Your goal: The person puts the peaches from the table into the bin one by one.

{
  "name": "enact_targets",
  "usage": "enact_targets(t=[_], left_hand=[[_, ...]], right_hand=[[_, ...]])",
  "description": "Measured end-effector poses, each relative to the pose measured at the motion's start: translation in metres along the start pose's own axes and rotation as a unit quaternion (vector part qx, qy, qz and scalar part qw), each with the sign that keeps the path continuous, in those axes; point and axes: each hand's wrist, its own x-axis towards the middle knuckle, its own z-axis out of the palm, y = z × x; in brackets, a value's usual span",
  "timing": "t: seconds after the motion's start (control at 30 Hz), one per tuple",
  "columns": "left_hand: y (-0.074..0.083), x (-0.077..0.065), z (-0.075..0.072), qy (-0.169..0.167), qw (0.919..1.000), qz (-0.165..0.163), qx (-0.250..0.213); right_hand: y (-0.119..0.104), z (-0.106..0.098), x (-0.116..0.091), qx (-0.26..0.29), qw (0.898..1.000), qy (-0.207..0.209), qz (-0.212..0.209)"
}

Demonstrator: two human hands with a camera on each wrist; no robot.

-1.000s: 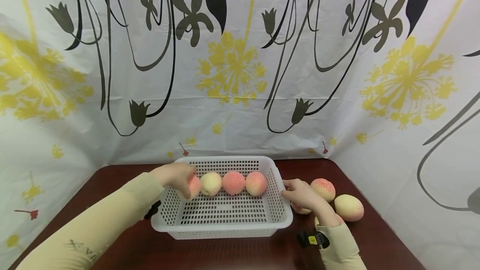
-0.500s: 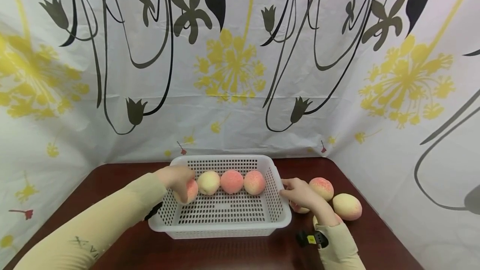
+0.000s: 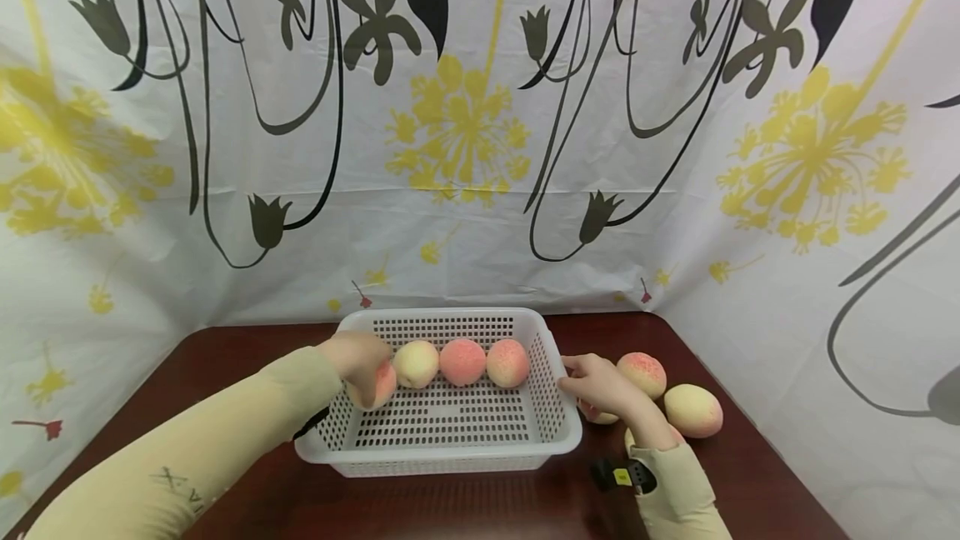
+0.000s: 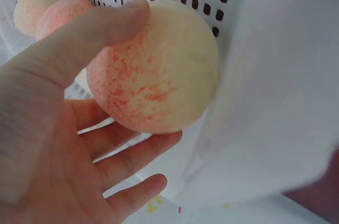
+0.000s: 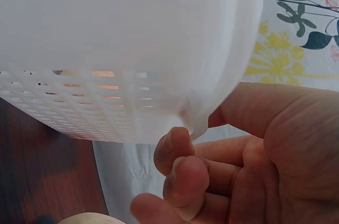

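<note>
My left hand [image 3: 358, 359] holds a pink-and-cream peach [image 4: 159, 70] in the left end of a white perforated plastic basket [image 3: 442, 463]. In the left wrist view the thumb lies over the top of the peach and the fingers reach under it. Beside it inside the basket, a cream peach [image 3: 417, 364], a pink peach [image 3: 462, 362] and a yellow-pink peach [image 3: 507, 363] stand in a row along the back. At the basket's right side my right hand [image 3: 600, 382] grips the rim [image 5: 204, 121] between thumb and fingers.
To the right of the basket several more peaches lie on the dark red table [image 3: 360, 507], among them a reddish peach [image 3: 641, 374] and a pale peach [image 3: 693, 411]. Others are partly hidden by the right arm. A flower-patterned white cloth [image 3: 465, 257] hangs behind and at the sides.
The left hand has moved the held peach slightly left and nearer, so more of it shows. My right hand keeps its hold on the rim; the whole view has shifted a little.
</note>
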Motion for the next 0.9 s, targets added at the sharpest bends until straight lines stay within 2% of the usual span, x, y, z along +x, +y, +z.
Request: enact_targets(t=[0.1, 0.3, 0.67, 0.9], left_hand=[[0.003, -0.001, 0.000, -0.008, 0.9999, -0.009, 0.012], [0.007, 0.000, 0.005, -0.024, 0.9995, -0.016, 0.008], [0.001, 0.009, 0.009, -0.021, 0.9992, -0.030, -0.014], [0.003, 0.007, 0.008, -0.022, 0.9985, -0.036, -0.035]], right_hand=[[0.000, 0.000, 0.001, 0.005, 1.000, -0.002, -0.002], [-0.001, 0.001, 0.002, 0.013, 1.000, -0.009, -0.007], [-0.002, 0.000, 0.002, 0.008, 1.000, -0.013, -0.010], [-0.001, 0.001, 0.003, 0.007, 1.000, -0.012, 0.005]])
